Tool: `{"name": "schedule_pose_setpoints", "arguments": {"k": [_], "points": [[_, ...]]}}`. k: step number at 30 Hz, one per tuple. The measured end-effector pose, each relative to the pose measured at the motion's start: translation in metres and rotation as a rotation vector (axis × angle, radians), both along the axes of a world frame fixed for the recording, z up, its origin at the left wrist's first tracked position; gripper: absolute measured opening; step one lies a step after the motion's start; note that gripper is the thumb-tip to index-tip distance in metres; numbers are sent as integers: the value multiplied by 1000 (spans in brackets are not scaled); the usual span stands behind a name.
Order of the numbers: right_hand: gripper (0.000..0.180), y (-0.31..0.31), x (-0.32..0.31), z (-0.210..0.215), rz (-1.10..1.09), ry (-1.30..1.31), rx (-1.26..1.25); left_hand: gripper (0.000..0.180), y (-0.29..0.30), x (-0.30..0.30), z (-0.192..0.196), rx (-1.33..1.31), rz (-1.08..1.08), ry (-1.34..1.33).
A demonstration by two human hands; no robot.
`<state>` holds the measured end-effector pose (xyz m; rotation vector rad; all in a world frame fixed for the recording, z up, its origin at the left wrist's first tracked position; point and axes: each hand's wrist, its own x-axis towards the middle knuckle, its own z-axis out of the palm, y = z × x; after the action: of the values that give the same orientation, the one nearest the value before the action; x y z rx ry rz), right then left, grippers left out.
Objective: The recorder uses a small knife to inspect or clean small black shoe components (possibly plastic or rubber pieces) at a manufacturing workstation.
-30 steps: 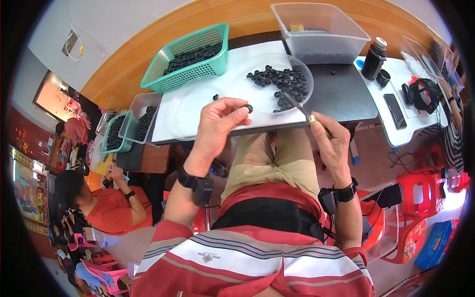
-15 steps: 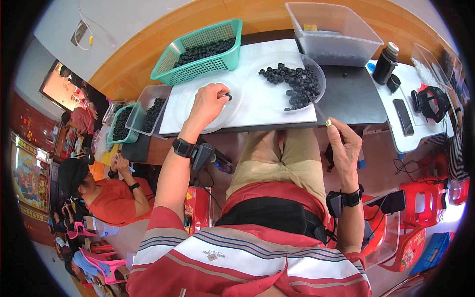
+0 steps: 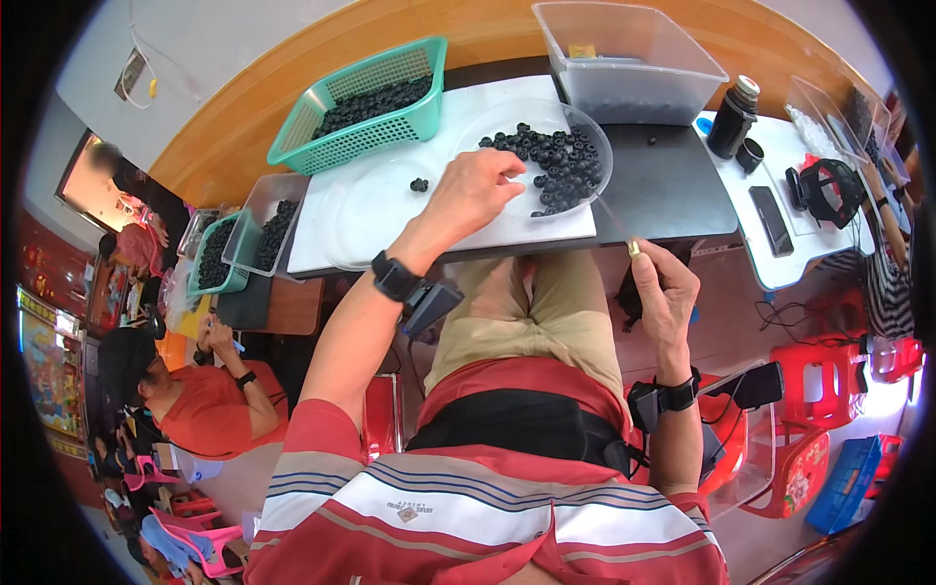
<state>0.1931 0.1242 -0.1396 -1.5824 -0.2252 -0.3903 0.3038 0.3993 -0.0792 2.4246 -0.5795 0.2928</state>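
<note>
A clear round dish (image 3: 597, 132) holding several small black ring-shaped beads sits on a white board (image 3: 322, 244) on the table. My left hand (image 3: 476, 195) lies at the dish's near left rim with its fingertips bunched together among the beads; whether a bead is pinched there is hidden. A little black bead cluster (image 3: 419, 184) lies alone on a clear lid to the left of that hand. My right hand (image 3: 665, 291) is below the table's front edge, above my lap, pinching a thin needle (image 3: 617, 224) with a yellow end that points up toward the dish.
A green basket (image 3: 292, 151) of black beads and a clear bin (image 3: 624, 58) stand at the back. A black bottle (image 3: 731, 117), phone (image 3: 770, 220) and black headset (image 3: 829, 190) lie right. A person in orange (image 3: 210, 405) sits at left beside another basket (image 3: 216, 255). Red stools (image 3: 829, 380) stand right.
My left hand went left to the clear lid, left a bead cluster there, then came back right to the bead dish. My right hand dropped from the table edge with the needle.
</note>
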Motion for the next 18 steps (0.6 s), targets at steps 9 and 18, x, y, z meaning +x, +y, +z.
{"name": "schedule_pose_setpoints", "arguments": {"k": [9, 18], "points": [[31, -14, -18, 0, -18, 67, 22, 27, -22, 40, -21, 224, -114, 55], [30, -13, -14, 2, -17, 16, -5, 29, -23, 34, -9, 162, -75, 250]]}}
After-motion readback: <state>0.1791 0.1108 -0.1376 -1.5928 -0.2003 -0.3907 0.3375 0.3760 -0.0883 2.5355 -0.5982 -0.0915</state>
